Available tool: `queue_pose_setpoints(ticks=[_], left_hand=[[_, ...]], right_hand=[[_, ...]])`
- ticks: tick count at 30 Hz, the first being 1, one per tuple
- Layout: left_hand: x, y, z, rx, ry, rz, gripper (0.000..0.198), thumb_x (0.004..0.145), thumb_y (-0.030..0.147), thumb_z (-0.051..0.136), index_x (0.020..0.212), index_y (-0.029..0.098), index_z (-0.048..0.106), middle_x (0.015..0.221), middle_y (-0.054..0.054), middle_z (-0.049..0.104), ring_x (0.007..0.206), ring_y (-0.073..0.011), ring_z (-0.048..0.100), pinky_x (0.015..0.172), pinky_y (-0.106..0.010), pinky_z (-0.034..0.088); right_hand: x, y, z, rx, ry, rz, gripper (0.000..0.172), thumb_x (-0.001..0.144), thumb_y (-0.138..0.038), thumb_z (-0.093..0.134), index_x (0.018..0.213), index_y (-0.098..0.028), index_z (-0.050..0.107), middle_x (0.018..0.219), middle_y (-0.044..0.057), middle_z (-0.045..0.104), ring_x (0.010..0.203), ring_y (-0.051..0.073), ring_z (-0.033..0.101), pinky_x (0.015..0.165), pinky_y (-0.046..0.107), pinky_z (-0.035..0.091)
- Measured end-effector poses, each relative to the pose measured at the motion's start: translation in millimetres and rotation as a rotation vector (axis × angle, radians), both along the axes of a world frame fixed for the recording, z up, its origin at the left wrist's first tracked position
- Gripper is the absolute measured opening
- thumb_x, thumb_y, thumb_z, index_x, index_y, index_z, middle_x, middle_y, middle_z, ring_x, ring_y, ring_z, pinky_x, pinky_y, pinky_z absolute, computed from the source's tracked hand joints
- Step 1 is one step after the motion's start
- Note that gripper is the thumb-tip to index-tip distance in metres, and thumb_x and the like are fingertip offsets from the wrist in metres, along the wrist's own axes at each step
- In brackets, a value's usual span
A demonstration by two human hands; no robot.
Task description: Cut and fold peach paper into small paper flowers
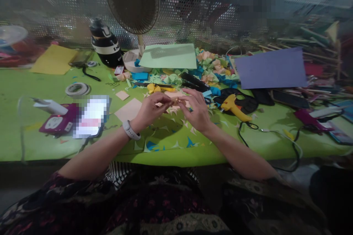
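Note:
Over the middle of the table, my left hand (153, 109) pinches a small peach-coloured piece (174, 100), apparently paper, between thumb and fingers. From the other side, my right hand (196, 112) has its thumb and index finger closed on the same piece, its other fingers loosely extended. The piece's exact shape is too small to make out. Peach paper squares (129, 109) lie left of my hands. Beneath them are scattered paper offcuts (190, 142) in blue and pale tones. Just beyond sits a yellow paper shape (153, 88) near a black stapler-like tool (195, 82).
A yellow glue gun (235, 108) with a cord lies at right. A phone (92, 115), a purple device (59, 123) and tape rolls (77, 89) are at left. Behind stand a black bottle (106, 46), a fan (132, 0), a paper-scrap heap (212, 66) and a purple sheet (271, 68).

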State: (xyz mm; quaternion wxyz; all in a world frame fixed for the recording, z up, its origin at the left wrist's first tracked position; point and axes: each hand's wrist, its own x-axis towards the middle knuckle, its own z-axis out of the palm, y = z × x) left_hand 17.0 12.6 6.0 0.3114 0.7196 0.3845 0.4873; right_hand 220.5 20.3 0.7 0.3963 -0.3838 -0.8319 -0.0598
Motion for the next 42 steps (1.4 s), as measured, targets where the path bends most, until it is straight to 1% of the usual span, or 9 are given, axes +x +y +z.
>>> queue_pose_setpoints(ticks=[6, 10, 16, 22, 27, 33, 36, 39, 42], left_hand=[[-0.1, 1.0, -0.6, 0.068, 0.011, 0.006, 0.022, 0.089, 0.036, 0.065, 0.084, 0.016, 0.071, 0.088, -0.009, 0.070, 0.079, -0.0169, 0.066, 0.068, -0.029, 0.058], [-0.1, 1.8, -1.6, 0.088, 0.004, 0.016, 0.020, 0.089, 0.035, 0.066, 0.083, 0.016, 0.070, 0.087, -0.009, 0.071, 0.078, -0.0164, 0.066, 0.067, -0.028, 0.057], [-0.3, 1.5, -1.3, 0.151, 0.033, 0.053, 0.020, 0.090, 0.034, 0.066, 0.082, 0.016, 0.070, 0.086, -0.008, 0.071, 0.079, -0.0173, 0.066, 0.064, -0.028, 0.056], [2.0, -0.8, -1.7, 0.242, 0.077, 0.061, 0.013, 0.090, 0.026, 0.064, 0.083, 0.016, 0.069, 0.087, -0.008, 0.071, 0.081, -0.0164, 0.066, 0.057, -0.022, 0.054], [3.3, -1.6, -4.6, 0.325, 0.145, 0.069, 0.010, 0.091, 0.023, 0.063, 0.088, 0.016, 0.069, 0.090, -0.008, 0.071, 0.083, -0.0157, 0.067, 0.063, -0.023, 0.057], [4.4, -2.7, -2.9, 0.381, 0.155, 0.070, 0.006, 0.090, 0.020, 0.065, 0.088, 0.015, 0.068, 0.088, -0.007, 0.070, 0.081, -0.0145, 0.067, 0.063, -0.022, 0.056], [4.7, -2.5, -3.1, 0.399, 0.164, 0.069, 0.006, 0.090, 0.020, 0.065, 0.088, 0.015, 0.068, 0.089, -0.007, 0.070, 0.081, -0.0142, 0.067, 0.067, -0.024, 0.058], [4.2, -1.6, -3.8, 0.416, 0.170, 0.059, 0.008, 0.091, 0.021, 0.064, 0.089, 0.015, 0.068, 0.088, -0.007, 0.070, 0.081, -0.0142, 0.068, 0.067, -0.024, 0.059], [3.2, -0.6, -4.0, 0.441, 0.192, 0.055, 0.011, 0.093, 0.024, 0.062, 0.088, 0.015, 0.067, 0.089, -0.008, 0.070, 0.081, -0.0145, 0.068, 0.067, -0.024, 0.059]], right_hand=[[0.8, 2.6, -3.1, 0.042, 0.026, 0.027, 0.013, 0.097, -0.028, 0.055, 0.105, -0.025, 0.064, 0.122, 0.010, 0.066, 0.117, 0.026, 0.061, 0.097, 0.048, 0.050], [0.1, 3.1, -4.6, 0.032, 0.067, 0.047, 0.013, 0.094, -0.028, 0.057, 0.106, -0.025, 0.062, 0.122, 0.010, 0.066, 0.116, 0.027, 0.061, 0.097, 0.049, 0.050], [-1.0, -0.5, -1.6, 0.026, 0.146, 0.104, 0.030, 0.087, -0.034, 0.063, 0.113, -0.023, 0.054, 0.125, 0.013, 0.063, 0.118, 0.030, 0.060, 0.097, 0.052, 0.049], [-1.8, -0.4, -1.8, 0.016, 0.238, 0.149, 0.037, 0.083, -0.031, 0.066, 0.116, -0.023, 0.050, 0.122, 0.014, 0.062, 0.116, 0.030, 0.060, 0.096, 0.052, 0.050], [-3.1, 0.2, -3.1, -0.031, 0.256, 0.127, 0.036, 0.085, -0.032, 0.065, 0.116, -0.023, 0.050, 0.121, 0.014, 0.063, 0.115, 0.029, 0.061, 0.096, 0.051, 0.050], [-1.7, 2.8, -3.4, -0.060, 0.257, 0.116, 0.029, 0.088, -0.029, 0.058, 0.115, -0.023, 0.050, 0.120, 0.013, 0.063, 0.113, 0.028, 0.061, 0.094, 0.050, 0.052], [-1.5, 3.9, -4.3, -0.062, 0.257, 0.112, 0.031, 0.087, -0.027, 0.059, 0.117, -0.024, 0.049, 0.118, 0.012, 0.064, 0.106, 0.027, 0.064, 0.090, 0.048, 0.054], [-1.9, 3.9, -5.1, -0.065, 0.252, 0.101, 0.035, 0.087, -0.026, 0.059, 0.120, -0.024, 0.049, 0.117, 0.011, 0.064, 0.098, 0.024, 0.065, 0.087, 0.046, 0.055], [-1.7, 4.0, -5.2, -0.072, 0.252, 0.085, 0.036, 0.087, -0.027, 0.058, 0.122, -0.024, 0.049, 0.117, 0.011, 0.064, 0.097, 0.024, 0.066, 0.088, 0.046, 0.055]])
